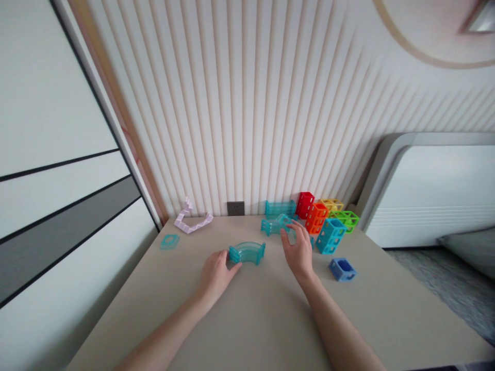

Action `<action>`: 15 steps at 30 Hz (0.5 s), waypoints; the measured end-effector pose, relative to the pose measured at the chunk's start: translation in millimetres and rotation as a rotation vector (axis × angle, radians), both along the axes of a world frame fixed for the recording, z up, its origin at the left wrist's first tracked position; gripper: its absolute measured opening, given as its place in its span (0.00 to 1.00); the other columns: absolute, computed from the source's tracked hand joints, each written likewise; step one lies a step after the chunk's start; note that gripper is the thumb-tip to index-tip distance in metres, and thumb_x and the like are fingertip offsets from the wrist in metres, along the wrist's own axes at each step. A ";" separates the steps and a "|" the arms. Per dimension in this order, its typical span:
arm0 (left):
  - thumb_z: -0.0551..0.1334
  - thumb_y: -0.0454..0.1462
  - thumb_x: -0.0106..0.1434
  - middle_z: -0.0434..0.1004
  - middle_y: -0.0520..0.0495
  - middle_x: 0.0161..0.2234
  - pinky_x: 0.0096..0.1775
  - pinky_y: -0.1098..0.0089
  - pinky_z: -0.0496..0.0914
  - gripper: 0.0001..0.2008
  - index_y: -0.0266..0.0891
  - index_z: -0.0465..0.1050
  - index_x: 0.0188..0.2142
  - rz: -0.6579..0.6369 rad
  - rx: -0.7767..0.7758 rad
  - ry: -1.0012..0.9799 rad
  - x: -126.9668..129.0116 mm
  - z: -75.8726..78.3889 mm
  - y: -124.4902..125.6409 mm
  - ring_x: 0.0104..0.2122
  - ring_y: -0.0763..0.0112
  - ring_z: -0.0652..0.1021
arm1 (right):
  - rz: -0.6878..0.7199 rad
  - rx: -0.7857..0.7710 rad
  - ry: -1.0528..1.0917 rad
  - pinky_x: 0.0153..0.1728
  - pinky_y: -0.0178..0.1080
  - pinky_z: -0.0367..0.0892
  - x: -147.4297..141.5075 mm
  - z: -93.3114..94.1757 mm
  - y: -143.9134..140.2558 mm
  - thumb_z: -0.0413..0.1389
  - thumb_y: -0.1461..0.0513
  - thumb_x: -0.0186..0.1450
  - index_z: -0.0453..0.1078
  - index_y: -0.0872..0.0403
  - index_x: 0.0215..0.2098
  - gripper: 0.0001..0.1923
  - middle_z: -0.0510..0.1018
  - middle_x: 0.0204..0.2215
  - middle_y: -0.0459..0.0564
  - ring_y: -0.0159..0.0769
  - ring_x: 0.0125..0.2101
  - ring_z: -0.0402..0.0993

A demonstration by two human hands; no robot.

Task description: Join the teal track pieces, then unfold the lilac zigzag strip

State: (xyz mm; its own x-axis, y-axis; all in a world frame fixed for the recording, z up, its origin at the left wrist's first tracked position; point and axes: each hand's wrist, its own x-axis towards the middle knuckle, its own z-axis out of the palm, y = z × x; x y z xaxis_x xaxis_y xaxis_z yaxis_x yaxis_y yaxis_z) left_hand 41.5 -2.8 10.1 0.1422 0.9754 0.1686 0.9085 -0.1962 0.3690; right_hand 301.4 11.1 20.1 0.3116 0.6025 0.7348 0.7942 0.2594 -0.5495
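Note:
My left hand [215,272] rests on the beige table [247,319], its fingertips touching the left end of a curved translucent teal track piece [247,252]. My right hand [298,250] hovers to the right of that curve with fingers spread. Its fingertips reach a second teal track piece [274,225] lying just behind. A third teal track piece [280,208] stands against the wall.
Red [304,204], orange [316,216], yellow [332,205], green [346,219] and light blue [331,236] lattice blocks cluster at the back right. A small blue cube [342,269] lies alone on the right. A lilac stepped piece [191,219] and a teal flat tile [169,241] sit at the back left.

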 end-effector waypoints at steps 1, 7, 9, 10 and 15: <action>0.65 0.44 0.64 0.82 0.41 0.38 0.45 0.63 0.70 0.12 0.36 0.76 0.39 -0.001 -0.003 0.001 5.0 1.1 1.7 0.42 0.56 0.80 | -0.005 0.016 0.012 0.55 0.55 0.67 1.8 1.8 -0.3 0.54 0.53 0.70 0.72 0.53 0.45 0.13 0.77 0.50 0.61 0.49 0.53 0.73; 0.67 0.45 0.63 0.82 0.42 0.39 0.44 0.66 0.70 0.14 0.36 0.76 0.41 -0.024 -0.016 -0.014 46.9 3.0 16.2 0.42 0.59 0.81 | -0.024 0.071 0.047 0.56 0.55 0.67 5.3 6.4 -2.4 0.55 0.55 0.70 0.73 0.53 0.45 0.12 0.77 0.51 0.61 0.49 0.54 0.72; 0.66 0.45 0.63 0.82 0.42 0.39 0.43 0.67 0.70 0.14 0.36 0.76 0.41 -0.041 -0.024 -0.021 63.0 1.5 22.0 0.42 0.59 0.81 | -0.020 0.085 0.051 0.56 0.54 0.67 4.4 7.9 -4.2 0.55 0.55 0.70 0.72 0.53 0.45 0.11 0.76 0.52 0.60 0.48 0.54 0.72; 0.66 0.45 0.63 0.82 0.42 0.38 0.42 0.67 0.70 0.14 0.36 0.76 0.41 -0.049 -0.028 -0.024 70.6 0.7 24.9 0.42 0.59 0.81 | -0.015 0.093 0.049 0.56 0.54 0.67 4.0 8.8 -5.1 0.55 0.56 0.70 0.72 0.52 0.46 0.11 0.76 0.52 0.60 0.48 0.54 0.72; 0.64 0.47 0.64 0.82 0.41 0.40 0.43 0.66 0.70 0.16 0.36 0.75 0.42 -0.076 -0.044 -0.028 99.3 -0.5 34.4 0.44 0.57 0.80 | 0.002 0.138 0.033 0.56 0.54 0.68 0.4 12.7 -9.4 0.55 0.57 0.70 0.72 0.53 0.47 0.10 0.76 0.52 0.60 0.48 0.54 0.72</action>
State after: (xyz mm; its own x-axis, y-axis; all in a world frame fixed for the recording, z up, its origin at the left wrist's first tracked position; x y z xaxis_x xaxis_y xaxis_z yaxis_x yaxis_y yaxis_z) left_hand 140.8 31.6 9.6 0.2118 0.9685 0.1308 0.8809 -0.2471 0.4037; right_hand 301.9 1.6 32.8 0.3355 0.4974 0.8000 0.7757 0.3360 -0.5342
